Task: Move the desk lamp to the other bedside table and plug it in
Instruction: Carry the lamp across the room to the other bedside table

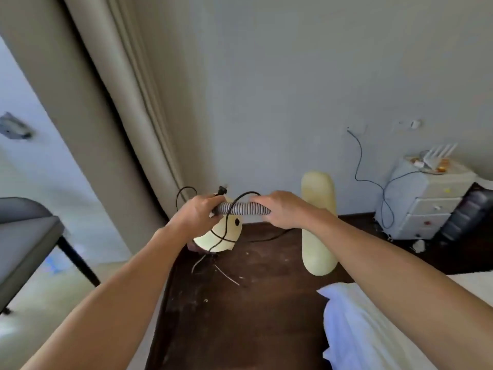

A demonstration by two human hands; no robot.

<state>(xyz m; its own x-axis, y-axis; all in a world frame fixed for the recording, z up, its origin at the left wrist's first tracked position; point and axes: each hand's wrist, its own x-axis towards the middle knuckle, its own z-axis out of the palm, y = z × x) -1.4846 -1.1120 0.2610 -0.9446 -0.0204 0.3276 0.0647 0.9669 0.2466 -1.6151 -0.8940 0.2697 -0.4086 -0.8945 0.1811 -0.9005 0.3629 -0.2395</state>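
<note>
Desk lamp (244, 208) hangs in mid-air between both hands, above the dark floor (240, 316) and just in front of the wall (293, 89), beside the curtain (128, 116). Nothing carries it but the hands. The left hand (198, 213) is closed around the ribbed neck close to the round yellow base (217, 236), and the black plug (222, 190) sticks up just past its knuckles, apparently pinched in the same grip. The right hand (280, 209) is wrapped around the other end of the neck, where the long yellow head (318, 222) joins.

The neck lies roughly level, its long axis running left to right across the view. The base hangs below the left hand, tilted, its switch side turned toward the camera. The head stands nearly upright, at right angles to the neck, one end above the right hand and the other well below it. The black cord (226, 222) loops loosely over the neck and across the base.

As for progress, the lamp looks unplugged and lifted, so the carry seems under way. A pale bedside table (426, 204) stands against the wall to the right, well apart from the lamp, with a router and small items on top. Whether that is the target I cannot tell. Setting the lamp down and plugging it in remain.
</note>
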